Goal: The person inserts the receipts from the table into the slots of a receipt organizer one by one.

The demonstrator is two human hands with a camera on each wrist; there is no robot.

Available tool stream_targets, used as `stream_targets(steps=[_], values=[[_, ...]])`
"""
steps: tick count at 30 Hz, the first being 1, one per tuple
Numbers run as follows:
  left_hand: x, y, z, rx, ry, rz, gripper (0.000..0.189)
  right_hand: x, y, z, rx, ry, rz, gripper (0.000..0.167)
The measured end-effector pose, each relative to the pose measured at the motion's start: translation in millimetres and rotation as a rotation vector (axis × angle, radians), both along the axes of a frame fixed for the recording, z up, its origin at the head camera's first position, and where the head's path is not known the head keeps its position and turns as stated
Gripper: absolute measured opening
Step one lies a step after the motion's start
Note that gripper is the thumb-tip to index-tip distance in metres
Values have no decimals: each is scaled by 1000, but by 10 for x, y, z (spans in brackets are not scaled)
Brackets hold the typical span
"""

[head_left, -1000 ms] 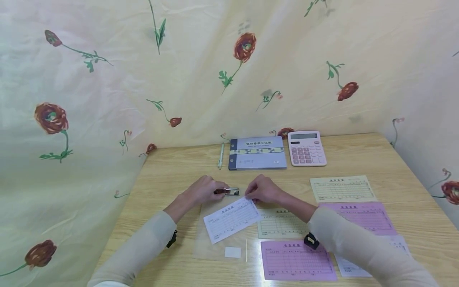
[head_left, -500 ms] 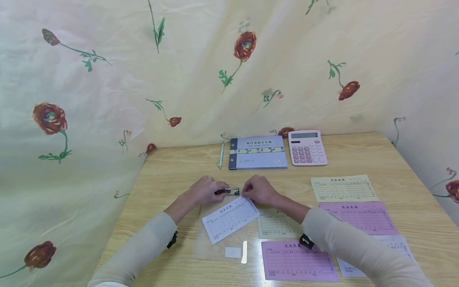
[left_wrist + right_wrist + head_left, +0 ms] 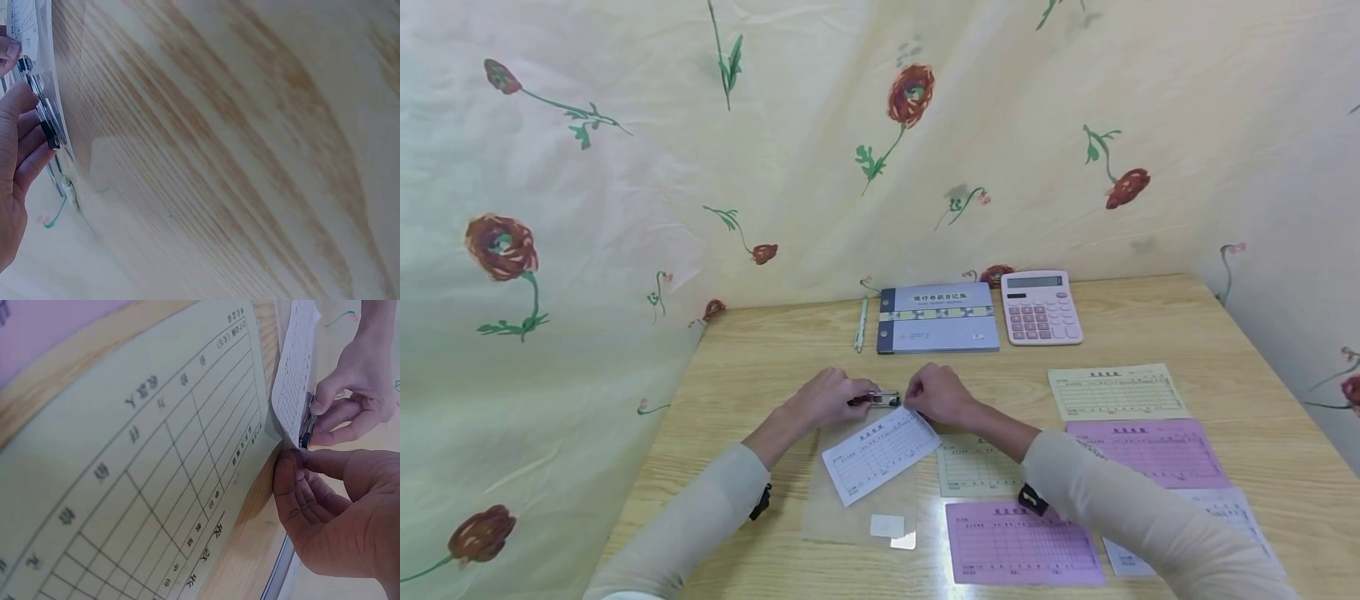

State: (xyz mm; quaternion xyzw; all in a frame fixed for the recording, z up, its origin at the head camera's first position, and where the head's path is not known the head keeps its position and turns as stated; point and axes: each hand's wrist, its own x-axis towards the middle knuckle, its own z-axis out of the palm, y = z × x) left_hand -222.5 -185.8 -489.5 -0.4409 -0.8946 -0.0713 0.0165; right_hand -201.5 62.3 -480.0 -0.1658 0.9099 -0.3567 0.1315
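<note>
My left hand grips a small dark and silver stapler, thumb on one side and fingers on the other. In the head view its metal end points right. My right hand pinches the upper right corner of a white printed form, which lies tilted just below the stapler. The right wrist view shows the form's pinched corner right at the stapler's end. Beneath the form lies a clear plastic sleeve with a small white label. A pale green form lies partly under the right forearm.
Purple, yellow and other printed forms spread over the right of the wooden table. At the back are a pen, a blue ledger and a pink calculator. A flowered cloth hangs behind.
My right hand has shifted slightly left toward the stapler, bringing the white form's corner close to its end. The left hand and stapler have hardly moved.
</note>
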Motion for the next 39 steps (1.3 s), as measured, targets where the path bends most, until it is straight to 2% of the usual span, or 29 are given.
stream_targets(steps=[6, 14, 22, 28, 35, 39], values=[[11, 0, -9, 9, -8, 3, 25, 9, 1, 37, -17, -27, 2, 6], [17, 5, -3, 18, -26, 7, 26, -18, 18, 54, -28, -105, -24, 9], [18, 10, -3, 12, -44, 13, 27, -36, -5, 47, -11, -156, -73, 10], [26, 11, -9, 24, -36, 5, 26, -31, -4, 77, -32, -190, -91, 11], [35, 10, 3, 33, -75, 27, 27, -43, 21, 68, -77, -201, -99, 13], [27, 4, 0, 36, -71, 19, 27, -56, 29, 50, -107, -218, -114, 13]])
